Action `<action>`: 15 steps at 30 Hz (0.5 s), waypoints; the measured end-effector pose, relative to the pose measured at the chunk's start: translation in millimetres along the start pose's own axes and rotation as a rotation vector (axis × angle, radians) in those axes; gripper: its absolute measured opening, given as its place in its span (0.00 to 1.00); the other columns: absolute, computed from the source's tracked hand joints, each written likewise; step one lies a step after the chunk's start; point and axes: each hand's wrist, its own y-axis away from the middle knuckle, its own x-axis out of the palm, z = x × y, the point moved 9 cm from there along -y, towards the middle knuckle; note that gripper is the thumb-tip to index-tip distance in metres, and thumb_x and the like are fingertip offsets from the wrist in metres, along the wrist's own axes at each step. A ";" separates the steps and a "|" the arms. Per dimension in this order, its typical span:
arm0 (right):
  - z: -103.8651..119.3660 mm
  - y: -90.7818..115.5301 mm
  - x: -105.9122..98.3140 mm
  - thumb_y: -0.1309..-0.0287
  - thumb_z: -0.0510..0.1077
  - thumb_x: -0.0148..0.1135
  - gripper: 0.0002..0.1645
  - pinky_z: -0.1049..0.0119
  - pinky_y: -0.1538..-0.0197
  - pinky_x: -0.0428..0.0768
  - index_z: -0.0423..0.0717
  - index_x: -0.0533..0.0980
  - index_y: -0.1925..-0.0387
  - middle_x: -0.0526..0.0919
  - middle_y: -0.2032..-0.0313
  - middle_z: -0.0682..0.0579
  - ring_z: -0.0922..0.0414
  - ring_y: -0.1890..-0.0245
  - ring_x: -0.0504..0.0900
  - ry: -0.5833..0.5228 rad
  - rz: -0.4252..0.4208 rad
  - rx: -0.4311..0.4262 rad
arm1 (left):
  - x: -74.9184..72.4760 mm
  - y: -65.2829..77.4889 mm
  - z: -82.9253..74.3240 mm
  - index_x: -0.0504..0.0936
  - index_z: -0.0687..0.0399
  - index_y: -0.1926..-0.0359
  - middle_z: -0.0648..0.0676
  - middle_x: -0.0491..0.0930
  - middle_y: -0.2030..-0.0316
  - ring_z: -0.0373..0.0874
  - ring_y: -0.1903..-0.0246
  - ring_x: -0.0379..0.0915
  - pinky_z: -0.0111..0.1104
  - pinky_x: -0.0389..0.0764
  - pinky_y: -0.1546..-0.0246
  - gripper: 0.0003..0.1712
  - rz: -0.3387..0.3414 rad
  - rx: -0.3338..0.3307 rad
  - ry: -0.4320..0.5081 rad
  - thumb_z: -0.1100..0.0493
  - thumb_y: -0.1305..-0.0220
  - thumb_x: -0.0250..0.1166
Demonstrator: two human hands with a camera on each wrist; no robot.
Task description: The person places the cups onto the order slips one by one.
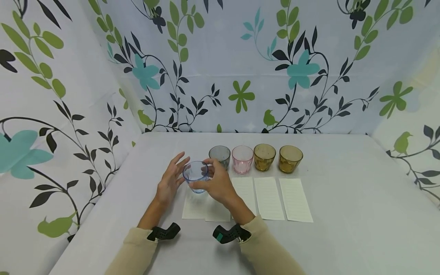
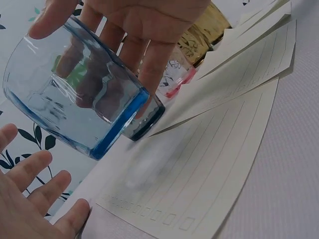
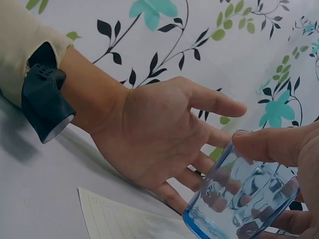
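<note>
A clear blue glass (image 1: 196, 173) is held above the leftmost lined paper slips (image 1: 193, 209). My right hand (image 1: 219, 184) grips it by the side, with the thumb and fingers spread round the wall, as the left wrist view shows through the glass (image 2: 75, 94). On the glass's other side is my left hand (image 1: 168, 185), its fingers loosely extended and its palm (image 3: 159, 124) turned toward the glass. A gap separates the left fingers (image 2: 37, 174) from the glass in the left wrist view.
Behind the slips stand a grey glass (image 1: 220, 153), a pink glass (image 1: 242, 160) and two amber glasses (image 1: 264, 157) in a row. More lined slips (image 1: 296, 200) lie side by side on the white table (image 1: 361, 214). A leaf-patterned cloth (image 1: 213, 68) hangs around it.
</note>
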 end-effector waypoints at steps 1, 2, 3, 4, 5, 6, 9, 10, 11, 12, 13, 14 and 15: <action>-0.7 0.4 -0.2 0.52 0.46 0.80 0.48 0.47 0.38 0.75 0.46 0.65 0.32 0.77 0.40 0.40 0.44 0.38 0.77 0.001 -0.001 -0.001 | 0.6 0.2 0.4 0.50 0.45 0.20 0.60 0.55 0.23 0.63 0.24 0.46 0.68 0.44 0.31 0.33 0.003 0.002 0.010 0.47 0.22 0.33; -1.6 0.8 -0.1 0.53 0.46 0.80 0.48 0.47 0.38 0.76 0.46 0.66 0.32 0.78 0.40 0.40 0.44 0.38 0.77 0.003 -0.002 0.001 | 1.2 0.4 0.5 0.50 0.46 0.20 0.60 0.55 0.23 0.64 0.24 0.45 0.69 0.43 0.31 0.33 0.007 0.004 0.017 0.47 0.22 0.33; -2.3 1.1 0.3 0.53 0.46 0.80 0.48 0.47 0.38 0.76 0.46 0.66 0.32 0.78 0.41 0.39 0.44 0.38 0.77 0.004 0.001 0.000 | 1.4 0.7 0.6 0.49 0.46 0.20 0.61 0.55 0.23 0.65 0.24 0.45 0.69 0.43 0.31 0.34 0.009 0.007 0.021 0.47 0.22 0.33; -3.1 1.3 0.9 0.53 0.46 0.80 0.49 0.47 0.39 0.76 0.46 0.65 0.32 0.78 0.41 0.39 0.44 0.38 0.77 0.002 0.005 0.001 | 1.8 1.2 0.4 0.49 0.47 0.20 0.61 0.55 0.23 0.66 0.24 0.44 0.69 0.42 0.31 0.34 0.011 0.010 0.025 0.47 0.22 0.33; -3.8 1.5 1.5 0.53 0.46 0.80 0.49 0.47 0.39 0.76 0.46 0.65 0.32 0.78 0.41 0.39 0.43 0.38 0.77 0.000 0.011 0.001 | 2.0 1.5 0.1 0.49 0.48 0.20 0.61 0.55 0.23 0.66 0.24 0.43 0.69 0.42 0.31 0.34 0.012 0.013 0.030 0.47 0.22 0.33; -4.3 1.6 2.1 0.53 0.46 0.80 0.49 0.48 0.39 0.77 0.46 0.65 0.31 0.78 0.41 0.39 0.43 0.38 0.77 -0.001 0.017 0.001 | 2.1 1.9 -0.3 0.48 0.49 0.20 0.62 0.55 0.23 0.67 0.24 0.43 0.69 0.42 0.31 0.34 0.013 0.018 0.034 0.47 0.22 0.33; -5.1 1.6 3.2 0.53 0.45 0.80 0.50 0.48 0.40 0.77 0.44 0.64 0.31 0.77 0.41 0.39 0.43 0.38 0.77 -0.007 0.030 -0.001 | 2.6 2.8 -1.3 0.48 0.51 0.20 0.63 0.54 0.23 0.68 0.24 0.41 0.68 0.43 0.31 0.35 0.018 0.028 0.035 0.47 0.22 0.33; -5.3 1.6 3.4 0.53 0.44 0.80 0.51 0.48 0.40 0.77 0.44 0.64 0.30 0.77 0.40 0.39 0.43 0.38 0.77 -0.008 0.034 0.001 | 2.8 3.0 -1.7 0.47 0.52 0.20 0.63 0.54 0.23 0.68 0.24 0.41 0.68 0.43 0.31 0.35 0.019 0.031 0.037 0.47 0.22 0.34; -5.0 1.6 3.3 0.53 0.44 0.80 0.51 0.48 0.40 0.77 0.44 0.64 0.30 0.77 0.41 0.39 0.43 0.38 0.77 -0.007 0.036 -0.001 | 2.7 3.1 -1.7 0.47 0.52 0.20 0.63 0.54 0.23 0.68 0.24 0.41 0.68 0.43 0.31 0.35 0.019 0.032 0.038 0.47 0.22 0.34; -4.9 1.5 3.1 0.53 0.44 0.80 0.51 0.48 0.40 0.77 0.44 0.64 0.30 0.77 0.41 0.40 0.44 0.38 0.77 -0.003 0.037 -0.001 | 2.8 3.1 -1.8 0.47 0.52 0.20 0.63 0.54 0.23 0.68 0.24 0.41 0.69 0.43 0.31 0.35 0.020 0.033 0.037 0.47 0.22 0.33; -4.8 1.3 3.0 0.53 0.45 0.80 0.51 0.48 0.40 0.77 0.44 0.64 0.31 0.78 0.41 0.40 0.44 0.38 0.77 0.000 0.037 -0.002 | 2.8 3.0 -1.9 0.48 0.51 0.20 0.63 0.54 0.23 0.69 0.24 0.41 0.69 0.43 0.31 0.35 0.019 0.033 0.038 0.47 0.23 0.33; -4.5 1.2 2.9 0.53 0.45 0.80 0.51 0.48 0.39 0.76 0.43 0.64 0.31 0.78 0.41 0.40 0.44 0.38 0.77 0.004 0.038 -0.005 | 3.0 2.8 -2.0 0.48 0.51 0.20 0.63 0.54 0.23 0.69 0.24 0.41 0.69 0.42 0.31 0.35 0.020 0.034 0.037 0.48 0.23 0.33; -4.6 1.0 2.7 0.53 0.45 0.80 0.51 0.48 0.39 0.76 0.43 0.64 0.31 0.78 0.41 0.40 0.44 0.38 0.77 0.007 0.039 -0.002 | 3.3 2.6 -2.4 0.48 0.51 0.20 0.63 0.54 0.23 0.69 0.24 0.41 0.69 0.42 0.31 0.35 0.021 0.035 0.039 0.48 0.23 0.33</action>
